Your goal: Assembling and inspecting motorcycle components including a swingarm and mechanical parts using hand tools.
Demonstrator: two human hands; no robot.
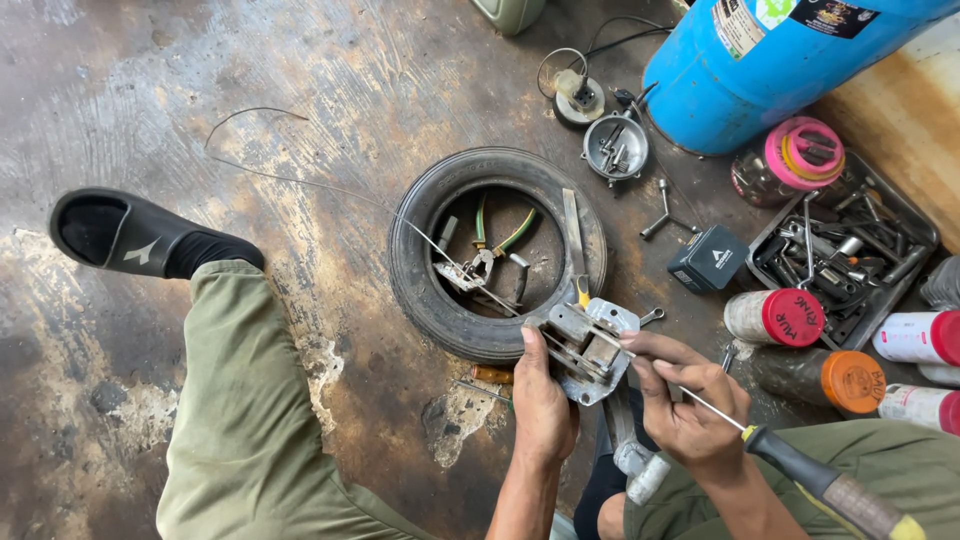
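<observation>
Both hands (pixel 545 395) on metal part (pixel 585 345) w/ screwdriver (pixel 800 470)

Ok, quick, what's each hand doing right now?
Left hand: closed around the grey metal part, holding it.
Right hand: closed on the screwdriver, tip at the part.

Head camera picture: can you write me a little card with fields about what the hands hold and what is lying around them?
Left hand: holds a grey metal part from its left side.
Right hand: holds a screwdriver, its thin shaft reaching into the metal part.
Behind the hands: a small tyre flat on the floor, with pliers and other tools inside.
Right side: a tray of tools, jars with red, orange and pink lids, a blue cylinder.
Left side: a leg in green trousers, a black sandal.
</observation>
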